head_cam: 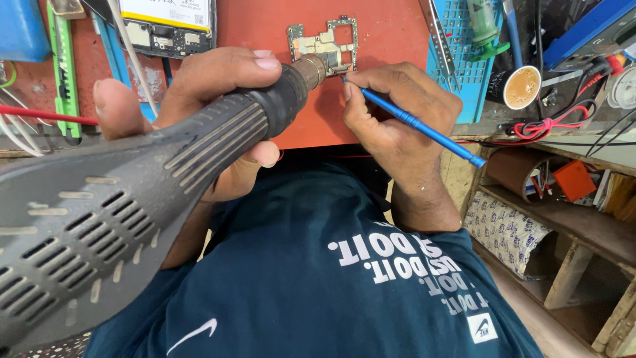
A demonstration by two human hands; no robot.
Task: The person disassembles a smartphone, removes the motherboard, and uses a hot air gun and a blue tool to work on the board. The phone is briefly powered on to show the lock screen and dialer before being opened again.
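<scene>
My left hand (199, 106) clenches the grey hot-air gun (132, 192), nozzle over the circuit board (324, 45) on the red mat (391, 33), while my right hand (397, 126), wrist bent, pinches blue tweezers (424, 129) there, a yellow-edged white label (165, 12) upper left.

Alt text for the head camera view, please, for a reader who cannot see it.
A person's left hand aims a grey hot-air gun at a small circuit board on a red mat, while the right hand holds a blue-handled tool to the board. An opened phone lies further left.
</scene>
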